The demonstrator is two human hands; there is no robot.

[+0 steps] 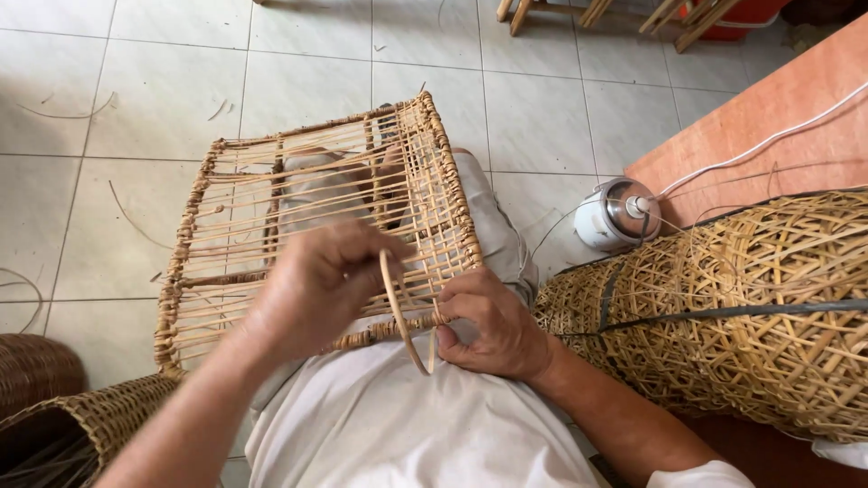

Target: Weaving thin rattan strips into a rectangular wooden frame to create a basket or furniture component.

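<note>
Cane strip (399, 307) runs near-upright between both hands, looping at the frame's (316, 226) near edge on the lap. Left hand (312, 285) is pinched shut on its top, looks like; right hand (493, 323), a bit nearer, clamps the rim below. Woven basket (741, 307) crowds the right; tiled floor (117, 136) past the frame's far edge.

The left hand (312, 285) is motion-blurred, so its fingertips on the cane strip (398, 312) cannot be made out. The person's legs are half hidden behind the rattan frame (316, 226). The woven basket (63, 425) at lower left and the wooden legs (597, 11) at the top are cut off by the edges.
</note>
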